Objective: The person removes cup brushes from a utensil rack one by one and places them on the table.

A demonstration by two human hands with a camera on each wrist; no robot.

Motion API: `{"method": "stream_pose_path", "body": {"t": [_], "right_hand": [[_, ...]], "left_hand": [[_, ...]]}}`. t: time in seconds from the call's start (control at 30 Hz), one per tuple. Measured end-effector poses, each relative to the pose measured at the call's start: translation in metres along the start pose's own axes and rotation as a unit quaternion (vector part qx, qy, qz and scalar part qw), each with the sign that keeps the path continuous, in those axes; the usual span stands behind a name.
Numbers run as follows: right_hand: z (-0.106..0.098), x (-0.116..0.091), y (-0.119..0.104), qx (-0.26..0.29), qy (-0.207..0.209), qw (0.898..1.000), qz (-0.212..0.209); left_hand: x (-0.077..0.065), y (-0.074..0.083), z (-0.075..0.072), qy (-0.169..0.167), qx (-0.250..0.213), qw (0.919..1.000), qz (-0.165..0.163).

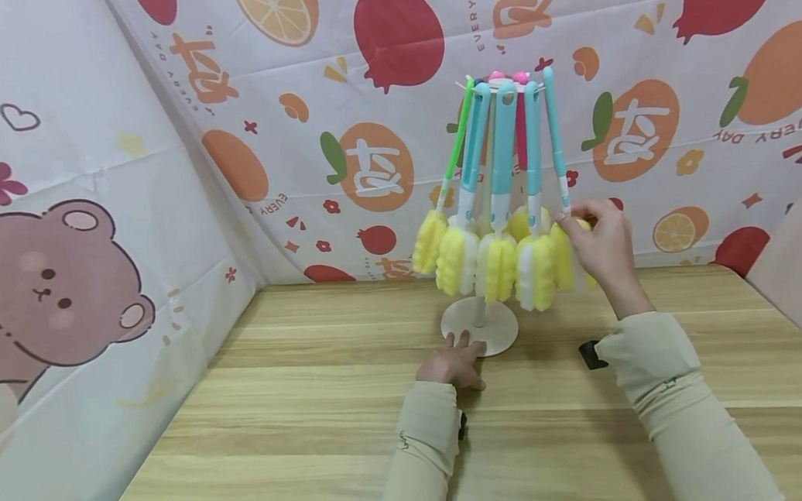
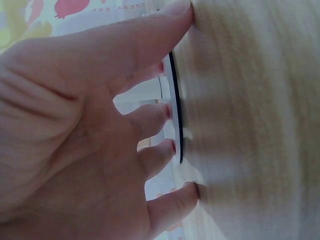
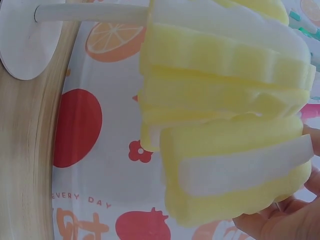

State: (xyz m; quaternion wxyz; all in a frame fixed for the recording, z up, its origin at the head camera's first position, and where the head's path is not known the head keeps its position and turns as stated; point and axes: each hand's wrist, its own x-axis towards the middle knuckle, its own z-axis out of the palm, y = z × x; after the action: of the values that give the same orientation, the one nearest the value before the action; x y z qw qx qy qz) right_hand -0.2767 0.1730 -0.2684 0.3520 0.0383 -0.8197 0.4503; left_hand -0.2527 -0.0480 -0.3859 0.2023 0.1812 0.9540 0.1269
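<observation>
Left hand (image 1: 454,364), fingers spread, touches the stand base (image 1: 496,328); right hand (image 1: 604,241) pinches the rightmost brush (image 1: 559,163): best moved gently, base steadied.

From my head view, a creased white fruit-print cloth (image 1: 335,107) spans the top of the frame, a bear-print cloth (image 1: 181,196) fills the left, a pale sheet (image 1: 795,242) the right edge, and a wood-grain tabletop (image 1: 303,444) the bottom.
</observation>
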Motion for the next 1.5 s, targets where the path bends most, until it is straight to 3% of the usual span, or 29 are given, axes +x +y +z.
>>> {"method": "stream_pose_path", "body": {"t": [1.5], "right_hand": [[-0.017,-0.002,0.012,-0.066,-0.012,0.997,0.044]], "left_hand": [[0.0,0.001,-0.001,0.001,-0.001,1.0,0.004]]}}
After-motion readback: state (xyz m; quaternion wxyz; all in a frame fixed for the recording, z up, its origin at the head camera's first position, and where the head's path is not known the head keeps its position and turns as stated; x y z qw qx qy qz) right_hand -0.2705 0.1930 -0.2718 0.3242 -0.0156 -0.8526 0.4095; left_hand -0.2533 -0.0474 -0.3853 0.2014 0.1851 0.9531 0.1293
